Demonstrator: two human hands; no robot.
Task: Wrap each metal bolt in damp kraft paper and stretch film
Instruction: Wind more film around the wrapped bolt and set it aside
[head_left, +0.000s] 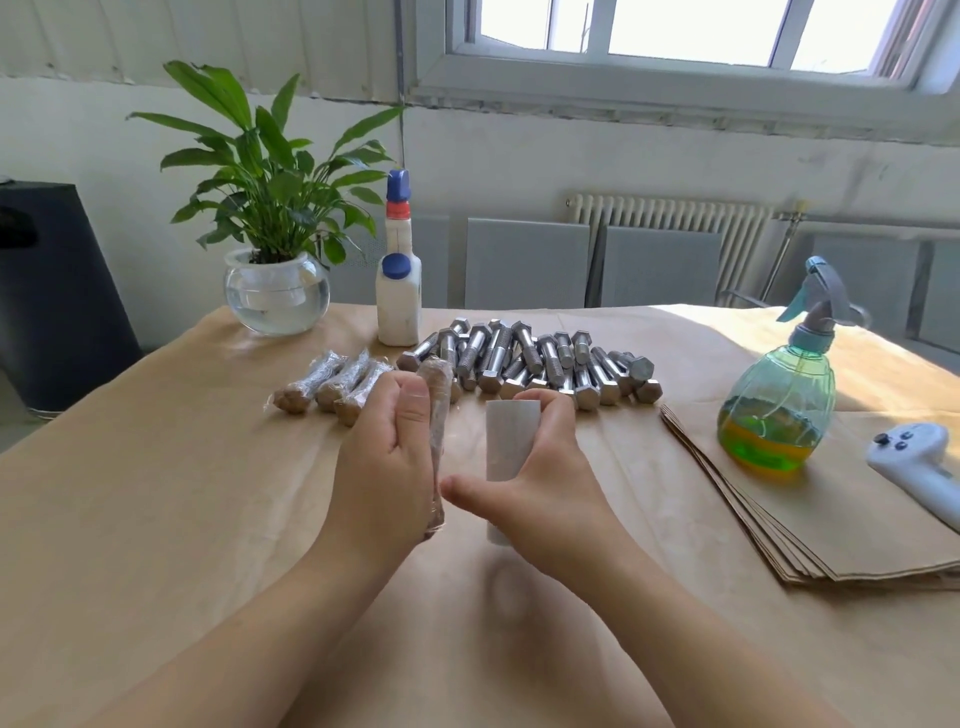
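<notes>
My left hand (387, 457) grips a bolt wrapped in kraft paper and film (435, 410), held upright over the middle of the table. Just to its right, my right hand (540, 478) holds a roll of stretch film (510, 441), fingers curled over the roll's top end. Three wrapped bolts (332, 387) lie side by side to the left behind my hands. A pile of several bare metal bolts (535, 364) lies further back. A stack of kraft paper sheets (831, 525) lies on the right.
A green spray bottle (776, 400) stands on the paper stack, a white controller (919, 462) beside it. A white bottle with blue caps (398, 275) and a plant in a glass bowl (277, 291) stand at the back. Kraft paper covers the table (156, 519).
</notes>
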